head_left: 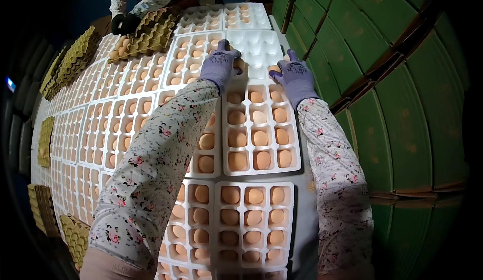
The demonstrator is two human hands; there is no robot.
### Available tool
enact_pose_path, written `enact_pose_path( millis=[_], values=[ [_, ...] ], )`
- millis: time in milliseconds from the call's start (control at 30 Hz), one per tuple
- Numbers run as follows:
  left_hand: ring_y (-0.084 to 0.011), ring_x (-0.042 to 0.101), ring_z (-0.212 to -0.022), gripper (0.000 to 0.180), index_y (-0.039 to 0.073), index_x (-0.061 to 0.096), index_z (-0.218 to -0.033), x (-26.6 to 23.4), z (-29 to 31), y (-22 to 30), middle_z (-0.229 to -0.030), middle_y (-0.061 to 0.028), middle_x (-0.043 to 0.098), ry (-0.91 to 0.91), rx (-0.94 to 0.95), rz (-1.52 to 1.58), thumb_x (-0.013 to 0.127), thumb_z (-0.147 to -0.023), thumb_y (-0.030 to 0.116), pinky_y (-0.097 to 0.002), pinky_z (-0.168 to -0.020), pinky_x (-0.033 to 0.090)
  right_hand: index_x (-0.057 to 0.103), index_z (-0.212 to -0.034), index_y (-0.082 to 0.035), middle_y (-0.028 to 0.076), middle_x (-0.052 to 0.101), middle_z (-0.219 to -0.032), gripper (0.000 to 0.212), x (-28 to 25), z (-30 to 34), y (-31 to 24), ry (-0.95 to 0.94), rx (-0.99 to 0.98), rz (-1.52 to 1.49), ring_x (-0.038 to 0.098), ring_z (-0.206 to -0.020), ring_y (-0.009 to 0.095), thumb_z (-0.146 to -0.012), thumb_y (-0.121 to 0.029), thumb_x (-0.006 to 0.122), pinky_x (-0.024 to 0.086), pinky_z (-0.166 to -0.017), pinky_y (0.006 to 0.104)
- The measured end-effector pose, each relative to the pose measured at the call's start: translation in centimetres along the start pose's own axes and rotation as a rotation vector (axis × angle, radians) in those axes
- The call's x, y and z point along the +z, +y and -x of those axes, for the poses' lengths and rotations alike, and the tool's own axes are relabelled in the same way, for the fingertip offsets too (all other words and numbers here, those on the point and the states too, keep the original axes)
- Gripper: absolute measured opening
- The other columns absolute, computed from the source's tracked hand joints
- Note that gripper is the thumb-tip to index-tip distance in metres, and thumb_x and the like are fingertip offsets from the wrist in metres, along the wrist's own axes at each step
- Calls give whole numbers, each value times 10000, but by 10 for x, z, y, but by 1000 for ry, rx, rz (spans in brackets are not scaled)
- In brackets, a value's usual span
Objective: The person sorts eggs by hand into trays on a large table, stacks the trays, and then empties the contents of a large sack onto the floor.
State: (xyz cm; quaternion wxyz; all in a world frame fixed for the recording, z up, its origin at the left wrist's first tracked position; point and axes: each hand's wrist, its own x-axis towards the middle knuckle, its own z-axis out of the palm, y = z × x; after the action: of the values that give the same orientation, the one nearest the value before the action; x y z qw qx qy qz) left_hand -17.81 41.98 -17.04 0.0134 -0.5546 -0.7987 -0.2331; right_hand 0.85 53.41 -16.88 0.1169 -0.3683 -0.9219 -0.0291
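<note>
My left hand (220,66), in a purple glove, curls around brown eggs at the left edge of a white foam tray (257,48) whose visible pockets hold no eggs. One egg (239,66) shows beside its fingers. Across the same tray, my right hand (296,76), gloved alike, has its fingers bent around eggs, with one egg (274,70) showing at the thumb. How many eggs each hand has is partly hidden. Just below my hands lies a foam tray (298,152) with a brown egg in each visible pocket.
More egg-filled foam trays (217,219) cover the table. Yellowish pulp egg trays (151,34) lie on them at the far left, where a co-worker's dark-gloved hands (126,23) are. Stacked green boxes (400,134) stand close along the right side.
</note>
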Motion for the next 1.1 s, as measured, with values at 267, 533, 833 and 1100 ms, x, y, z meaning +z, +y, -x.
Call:
enact_pose_path(
  millis=[267, 533, 833, 1100],
  values=[
    [-292, 651, -983, 384, 164, 645, -1217, -2, -50, -3, -1102, -104, 663, -222, -42, -118, 599, -876, 335, -382, -885, 508, 659, -1167, -254, 69, 609, -1146, 284, 18, -31, -32, -50, -248, -170, 641, -984, 265, -909, -325, 561, 500, -847, 407],
    [-247, 668, -948, 457, 154, 546, -1328, 62, -92, -12, -1160, -149, 628, 26, 3, 561, 593, -901, 311, -337, -842, 532, 509, -1320, -168, 141, 551, -1240, 442, 84, -84, -4, 233, 12, -824, 515, -1147, 321, -882, -218, 540, 425, -982, 406],
    [-320, 484, -1213, 430, 79, 472, -1345, 40, -2, -4, -1307, -171, 519, 282, -12, 335, 489, -935, 208, -467, -1073, 296, 396, -1376, -49, 215, 485, -1330, 529, 77, -73, -10, 151, 338, -579, 500, -1207, 383, -927, -328, 409, 396, -1003, 489],
    [-374, 420, -1287, 507, 23, 457, -1356, -127, 253, 42, -1352, -181, 482, -460, 194, 419, 605, -881, 119, -492, -1101, 303, 405, -1404, -67, 228, 537, -1312, 543, 59, -63, 13, 67, 202, -989, 521, -1199, 373, -938, -341, 466, 416, -1000, 410]
  ],
)
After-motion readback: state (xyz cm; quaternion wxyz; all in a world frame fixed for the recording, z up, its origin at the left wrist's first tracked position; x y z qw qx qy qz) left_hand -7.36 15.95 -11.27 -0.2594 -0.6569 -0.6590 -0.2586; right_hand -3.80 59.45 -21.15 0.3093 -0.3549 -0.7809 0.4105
